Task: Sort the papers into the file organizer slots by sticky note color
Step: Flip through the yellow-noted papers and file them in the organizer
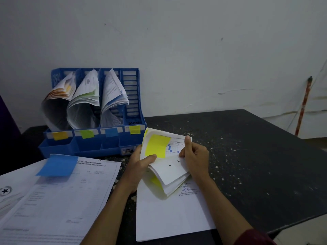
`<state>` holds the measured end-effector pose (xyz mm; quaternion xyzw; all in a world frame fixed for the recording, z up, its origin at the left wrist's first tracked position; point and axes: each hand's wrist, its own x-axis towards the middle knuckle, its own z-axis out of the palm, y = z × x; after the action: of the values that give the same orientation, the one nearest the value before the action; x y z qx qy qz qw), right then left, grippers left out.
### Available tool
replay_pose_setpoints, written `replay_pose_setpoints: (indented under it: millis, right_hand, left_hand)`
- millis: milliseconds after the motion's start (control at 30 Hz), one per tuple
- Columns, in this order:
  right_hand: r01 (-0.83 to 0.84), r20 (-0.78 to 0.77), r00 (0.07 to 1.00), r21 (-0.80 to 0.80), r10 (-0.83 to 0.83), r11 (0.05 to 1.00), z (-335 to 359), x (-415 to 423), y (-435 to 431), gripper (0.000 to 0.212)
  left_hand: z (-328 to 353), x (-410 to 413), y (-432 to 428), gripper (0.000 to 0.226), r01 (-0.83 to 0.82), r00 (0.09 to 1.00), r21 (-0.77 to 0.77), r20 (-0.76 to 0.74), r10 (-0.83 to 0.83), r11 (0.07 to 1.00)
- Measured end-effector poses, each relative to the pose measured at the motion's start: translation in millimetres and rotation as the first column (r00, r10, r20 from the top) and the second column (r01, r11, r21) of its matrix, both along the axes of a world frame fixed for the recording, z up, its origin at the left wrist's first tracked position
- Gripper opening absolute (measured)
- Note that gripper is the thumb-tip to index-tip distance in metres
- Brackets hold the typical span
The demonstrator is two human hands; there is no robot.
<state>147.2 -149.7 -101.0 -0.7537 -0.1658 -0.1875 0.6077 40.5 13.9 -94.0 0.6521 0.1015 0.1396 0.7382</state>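
1. Both hands held a curled bundle of papers (174, 175) just in front of the file organizer's (92, 149) right end. The left hand (139, 161) gripped its left edge, thumb across the front, and the right hand (194, 154) pinched its right edge.
2. Its top sheet bore a yellow sticky note (156, 145) (the sorting step apparently concerned this color).
3. The organizer's rightmost slot (130, 103), labelled yellow, stood empty; the next move likely called for feeding the bundle in there edge-first.
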Motion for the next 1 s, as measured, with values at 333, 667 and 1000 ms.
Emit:
replay_pose_setpoints:
  millis: [333, 667, 1000]
  right_hand:
    - [-0.001, 0.08, 0.997, -0.223, 0.019, 0.975, -7.5, 1.6, 2.2, 0.03]
    - [0.005, 0.166, 0.984, -0.407, 0.068, 0.914, -8.9, 0.0, 3.5, 0.057]
    - [0.078, 0.372, 0.928, -0.257, 0.024, 0.963, -12.8, 3.0, 4.2, 0.014]
  left_hand:
    - [-4.7, 1.3, -0.5, 0.052, -0.001, 1.0, 0.026, 0.016, 0.001, 1.0]
    - [-5.8, 1.7, -0.8, 0.048, -0.002, 1.0, 0.054, 0.025, 0.0, 0.999]
    - [-4.3, 0.7, -1.0, 0.052, 0.003, 0.999, 0.071, 0.044, -0.006, 0.997]
